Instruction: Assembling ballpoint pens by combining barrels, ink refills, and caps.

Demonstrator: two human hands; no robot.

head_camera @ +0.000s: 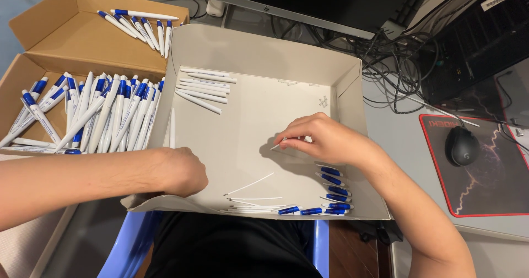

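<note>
Right hand (322,140) pinched a thin white refill (277,144) over the middle of the white tray (347,79), left hand (184,170) curled, its grip hidden, and that slender refill could easily have slipped and rolled among the blue clips (333,187).

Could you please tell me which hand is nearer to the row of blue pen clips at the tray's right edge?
The right hand, just above the blue clips; the left hand is across the tray.

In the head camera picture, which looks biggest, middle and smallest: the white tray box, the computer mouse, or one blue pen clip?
1. White tray box, by far the biggest.
2. Computer mouse.
3. Blue pen clip, smallest.
None look alike, so the order is clear.
</note>
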